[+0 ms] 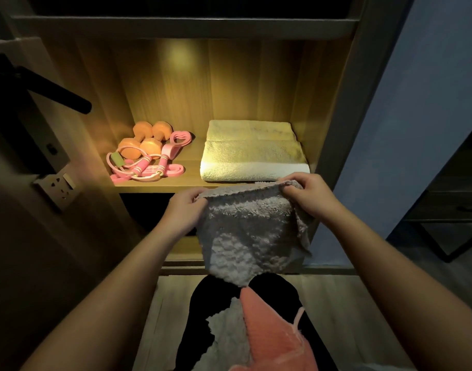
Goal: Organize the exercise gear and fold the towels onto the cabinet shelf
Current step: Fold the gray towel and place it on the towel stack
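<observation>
A grey fluffy towel [245,231] hangs in front of the lit cabinet shelf [160,187]. My left hand [182,210] grips its top left corner and my right hand [311,195] grips its top right corner. On the shelf's right lies a folded white towel [252,153]. On the shelf's left sit two orange dumbbells [145,141], a pink jump rope [143,170] and a pink resistance band [180,139]. A pink towel [275,333] and another pale towel [229,341] lie on my lap below.
A door with a black lever handle [58,93] and a wall socket [59,187] stand at the left. A blue wall [422,103] is at the right, with a dark table frame [454,236] beyond. A lower shelf opening [149,215] is dark.
</observation>
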{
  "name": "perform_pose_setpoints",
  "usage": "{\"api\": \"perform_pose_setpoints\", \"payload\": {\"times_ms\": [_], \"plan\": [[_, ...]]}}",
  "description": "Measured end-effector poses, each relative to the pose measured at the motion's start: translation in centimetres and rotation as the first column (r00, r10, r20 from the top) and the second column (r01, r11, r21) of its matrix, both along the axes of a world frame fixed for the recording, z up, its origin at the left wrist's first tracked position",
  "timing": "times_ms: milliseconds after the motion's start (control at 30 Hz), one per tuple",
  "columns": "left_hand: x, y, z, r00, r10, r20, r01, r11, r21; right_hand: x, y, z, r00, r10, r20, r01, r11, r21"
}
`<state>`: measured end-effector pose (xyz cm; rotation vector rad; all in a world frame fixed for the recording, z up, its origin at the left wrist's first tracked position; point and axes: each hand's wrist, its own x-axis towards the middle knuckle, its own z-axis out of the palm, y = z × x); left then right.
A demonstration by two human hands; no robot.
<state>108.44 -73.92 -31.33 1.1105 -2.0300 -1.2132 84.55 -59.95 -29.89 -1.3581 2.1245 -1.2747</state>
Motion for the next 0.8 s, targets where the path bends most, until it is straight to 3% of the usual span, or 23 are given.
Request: {"api": "perform_pose_setpoints", "payload": {"times_ms": [133,233,333,433,567,633,700,733,800], "plan": [[0.6,-1.3,1.4,0.994,0.105,-0.010,-0.105,0.993,-0.052,-0.9,0.9,1.1,0.986,-0.045,-0.159,0.060,0.994,0.096],[0.9,-2.8,1.6,0.983,0.123,0.137,-0.074,0.946,-0.317,-1.6,1.3,1.6,0.952,-0.095,-0.292,0.136,0.983,0.123],[0.7,-4.1,1.8,0.947,0.203,0.250,-0.023,0.816,-0.577,-2.1,1.3,1.7,0.869,-0.152,-0.471,0.243,0.960,0.139],[-0.4,-5.1,2.0,0.887,0.308,0.344,-0.011,0.760,-0.649,-2.6,0.5,1.4,0.779,-0.216,-0.588,0.380,0.909,0.171],[-3.2,-7.0,1.4,0.886,0.291,0.361,-0.081,0.864,-0.497,-4.3,-2.1,0.6,0.773,-0.288,-0.565,0.452,0.875,0.173],[-5.0,-7.9,0.9,0.967,0.221,0.124,-0.200,0.967,-0.161,-5.2,-3.9,0.2,0.883,-0.354,-0.307,0.406,0.905,0.124],[-6.8,-8.9,0.2,0.953,0.260,-0.153,-0.236,0.959,0.159,-5.8,-5.8,-0.4,0.924,-0.370,0.095,0.372,0.928,0.006],[-7.7,-9.4,-0.2,0.934,0.281,-0.222,-0.237,0.950,0.205,-6.1,-6.8,-0.8,0.913,-0.357,0.196,0.373,0.927,-0.049],[-9.3,-10.3,-1.1,0.929,0.267,-0.257,-0.231,0.959,0.163,-6.5,-8.6,-1.6,0.919,-0.347,0.187,0.370,0.923,-0.108]]}}
